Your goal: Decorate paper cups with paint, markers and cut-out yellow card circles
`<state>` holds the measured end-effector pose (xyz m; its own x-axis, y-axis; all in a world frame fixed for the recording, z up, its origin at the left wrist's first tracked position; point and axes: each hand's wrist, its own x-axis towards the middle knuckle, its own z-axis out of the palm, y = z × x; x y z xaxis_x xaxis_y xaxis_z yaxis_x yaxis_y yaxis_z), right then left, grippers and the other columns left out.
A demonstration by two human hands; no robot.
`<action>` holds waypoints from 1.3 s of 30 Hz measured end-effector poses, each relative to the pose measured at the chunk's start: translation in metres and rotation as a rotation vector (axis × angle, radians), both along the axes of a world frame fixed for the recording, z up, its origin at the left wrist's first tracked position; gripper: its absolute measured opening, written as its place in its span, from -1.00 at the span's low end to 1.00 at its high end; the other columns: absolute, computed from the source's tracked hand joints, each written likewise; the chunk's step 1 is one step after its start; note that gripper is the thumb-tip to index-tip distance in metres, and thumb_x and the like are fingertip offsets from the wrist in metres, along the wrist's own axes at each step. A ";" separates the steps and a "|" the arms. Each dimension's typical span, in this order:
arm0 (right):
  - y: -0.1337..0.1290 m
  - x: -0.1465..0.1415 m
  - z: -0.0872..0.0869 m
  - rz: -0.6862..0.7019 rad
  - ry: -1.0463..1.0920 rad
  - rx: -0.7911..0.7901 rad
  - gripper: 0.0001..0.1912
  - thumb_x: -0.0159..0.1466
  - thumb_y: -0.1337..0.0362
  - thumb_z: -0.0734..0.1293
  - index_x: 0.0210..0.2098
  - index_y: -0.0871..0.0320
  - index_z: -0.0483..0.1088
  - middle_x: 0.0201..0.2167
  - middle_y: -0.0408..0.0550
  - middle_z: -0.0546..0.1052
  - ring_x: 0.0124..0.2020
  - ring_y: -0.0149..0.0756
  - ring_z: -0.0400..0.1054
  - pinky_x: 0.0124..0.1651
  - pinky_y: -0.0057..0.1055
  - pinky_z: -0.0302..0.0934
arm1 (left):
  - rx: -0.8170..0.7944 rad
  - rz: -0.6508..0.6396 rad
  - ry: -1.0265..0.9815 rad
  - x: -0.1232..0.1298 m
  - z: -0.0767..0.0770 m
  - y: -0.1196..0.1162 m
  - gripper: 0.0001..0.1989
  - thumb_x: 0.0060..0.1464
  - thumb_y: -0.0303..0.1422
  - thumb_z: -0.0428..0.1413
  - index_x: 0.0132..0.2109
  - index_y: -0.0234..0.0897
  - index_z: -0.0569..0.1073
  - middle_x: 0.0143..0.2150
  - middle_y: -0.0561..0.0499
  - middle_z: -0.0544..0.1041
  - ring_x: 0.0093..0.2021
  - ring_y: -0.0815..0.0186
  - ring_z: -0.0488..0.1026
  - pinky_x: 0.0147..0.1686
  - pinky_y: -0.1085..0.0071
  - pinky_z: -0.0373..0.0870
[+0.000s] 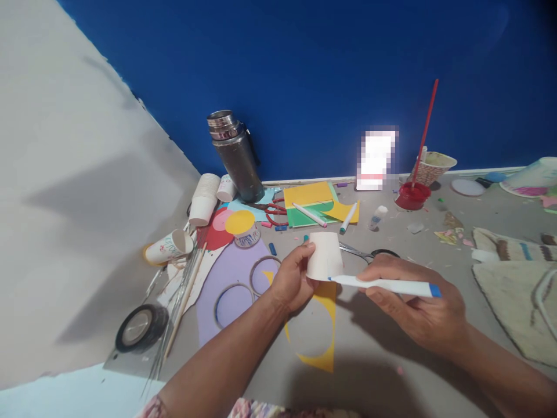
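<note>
My left hand (293, 277) is closed around a plain white paper cup (324, 255), its thumb on the near side and the other fingers hidden behind. In my right hand (413, 302) is a white felt-tip marker (391, 285) with a blue end, gripped between thumb and fingers. The marker's blue tip meets or nearly meets the cup's lower edge. Beneath the cup lies a yellow paper sheet (328, 357) with a round hole cut out. Just behind my right hand are scissors (361, 251) with dark handles, partly covered.
A steel flask (239, 162) leans near the blue wall, beside stacked paper cups (204, 197). Two markers (310, 215) lie on and by coloured paper (304, 194). Tape rolls (139, 328) are at left; a red pot (412, 197) and cloth bag (505, 296) at right.
</note>
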<state>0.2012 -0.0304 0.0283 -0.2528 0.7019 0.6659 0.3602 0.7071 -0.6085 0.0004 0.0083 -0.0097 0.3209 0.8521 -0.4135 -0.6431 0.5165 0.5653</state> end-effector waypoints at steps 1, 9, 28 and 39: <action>0.000 0.000 0.000 0.006 -0.001 -0.005 -0.92 0.37 0.30 0.40 -0.19 0.06 0.57 -0.39 -0.06 0.67 -0.42 -0.26 0.58 -0.33 -0.40 0.48 | 0.008 -0.009 0.005 0.000 0.000 0.000 -0.61 -0.06 -0.26 0.35 -0.09 -0.33 0.52 -0.13 -0.19 0.67 -0.03 -0.07 0.63 0.03 0.08 0.54; 0.003 0.000 -0.005 -0.015 0.006 0.068 -0.90 0.38 0.31 0.41 -0.14 0.10 0.59 -0.35 -0.05 0.69 -0.37 -0.28 0.60 -0.26 -0.44 0.50 | -0.010 -0.039 0.013 0.006 0.001 -0.003 -0.58 -0.02 -0.20 0.39 -0.08 -0.36 0.54 -0.25 -0.14 0.66 -0.10 0.00 0.63 0.00 0.15 0.55; 0.004 0.000 -0.005 -0.052 -0.033 0.122 -0.92 0.40 0.35 0.39 -0.13 0.09 0.53 -0.33 -0.05 0.69 -0.34 -0.27 0.60 -0.25 -0.42 0.49 | 0.013 -0.024 0.018 0.006 0.001 -0.004 -0.62 -0.05 -0.22 0.39 -0.12 -0.34 0.57 -0.24 -0.10 0.65 -0.10 0.07 0.60 -0.01 0.24 0.51; 0.001 -0.001 -0.007 -0.098 -0.022 0.123 -0.90 0.37 0.38 0.40 -0.13 0.09 0.53 -0.33 -0.07 0.68 -0.35 -0.28 0.57 -0.26 -0.41 0.46 | -0.004 0.022 0.013 0.007 -0.002 -0.004 -0.67 -0.01 -0.26 0.36 -0.11 -0.35 0.59 -0.21 -0.07 0.63 -0.23 0.24 0.55 -0.11 0.35 0.51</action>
